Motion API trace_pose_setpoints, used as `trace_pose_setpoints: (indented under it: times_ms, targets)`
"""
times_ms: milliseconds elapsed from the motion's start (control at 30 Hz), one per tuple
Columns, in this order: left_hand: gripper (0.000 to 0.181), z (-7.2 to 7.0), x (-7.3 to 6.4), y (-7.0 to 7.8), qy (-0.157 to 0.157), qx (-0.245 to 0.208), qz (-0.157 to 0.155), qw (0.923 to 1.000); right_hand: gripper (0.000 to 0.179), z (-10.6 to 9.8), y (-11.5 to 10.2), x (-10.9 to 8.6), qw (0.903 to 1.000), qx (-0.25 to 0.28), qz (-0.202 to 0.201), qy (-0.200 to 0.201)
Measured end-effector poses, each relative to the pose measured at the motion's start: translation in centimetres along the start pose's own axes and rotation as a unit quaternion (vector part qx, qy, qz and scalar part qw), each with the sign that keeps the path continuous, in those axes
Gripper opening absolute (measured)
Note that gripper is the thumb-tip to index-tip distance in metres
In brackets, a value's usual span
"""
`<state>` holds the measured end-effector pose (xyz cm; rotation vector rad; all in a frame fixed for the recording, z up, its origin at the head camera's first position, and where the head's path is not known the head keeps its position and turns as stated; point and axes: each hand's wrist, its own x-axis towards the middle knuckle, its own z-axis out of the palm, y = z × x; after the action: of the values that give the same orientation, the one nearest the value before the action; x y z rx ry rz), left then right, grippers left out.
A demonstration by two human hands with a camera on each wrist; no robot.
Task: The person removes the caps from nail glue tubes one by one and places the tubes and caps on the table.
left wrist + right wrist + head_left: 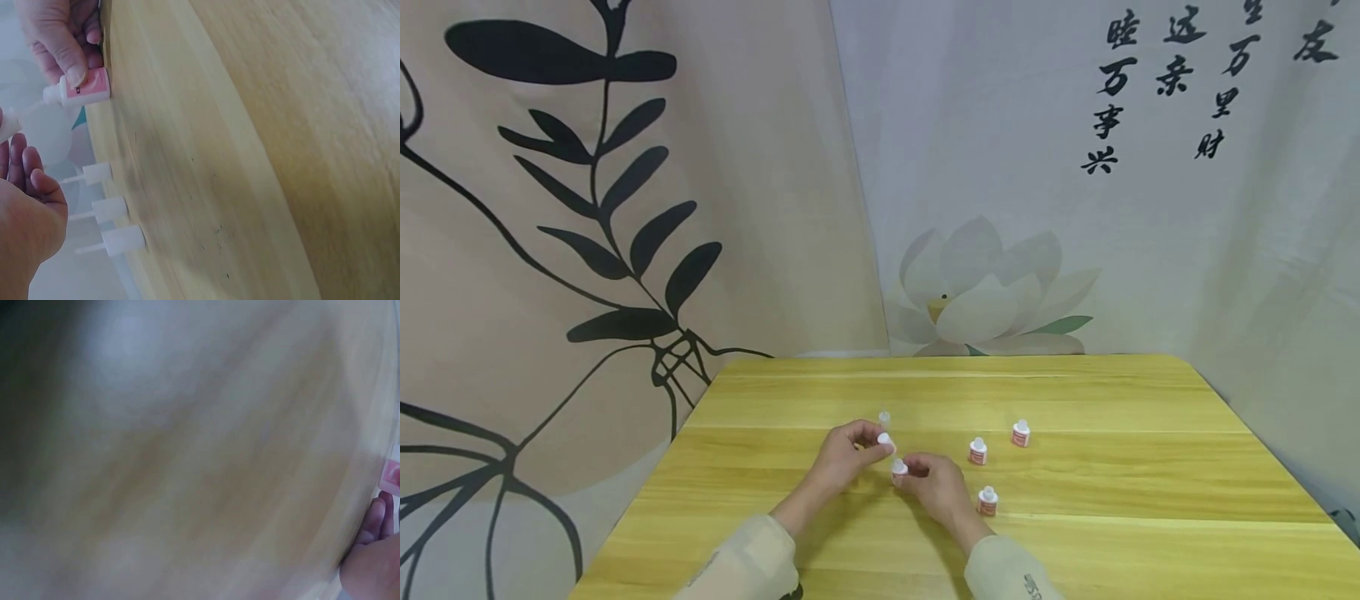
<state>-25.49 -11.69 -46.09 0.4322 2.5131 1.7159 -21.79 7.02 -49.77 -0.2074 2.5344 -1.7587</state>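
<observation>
In the head view my left hand (pixel 844 460) pinches a small white cap (pixel 887 443) between thumb and fingers. My right hand (pixel 938 487) holds a small white bottle (pixel 899 472) just below and right of it. The left wrist view shows the bottle's pink label (pixel 94 82) under the right thumb, with its narrow neck pointing toward the cap (pixel 9 126) at the left edge. A thin pale stem runs from that cap toward the neck. Only a sliver of the bottle (pixel 391 476) and part of the right hand (pixel 375 569) appear in the right wrist view.
Three matching bottles stand right of my hands: one nearer (pixel 988 502), one in the middle (pixel 977 452), one farther back (pixel 1021 433). Three white caps with thin stems up, one of them nearest the lens (pixel 124 240), stand on the wooden table (pixel 1135 475). Printed cloth (pixel 790 208) hangs behind.
</observation>
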Motion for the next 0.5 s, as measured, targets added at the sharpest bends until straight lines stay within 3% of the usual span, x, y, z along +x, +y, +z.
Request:
trace_pose_setpoints:
  times_ms: [500]
  targets:
    - [0.019, -0.42, -0.04, -0.39, -0.005, -0.002, 0.005, 1.0000, 0.028, 0.07, 0.03, 0.02, 1.0000, -0.005, 0.008, 0.002]
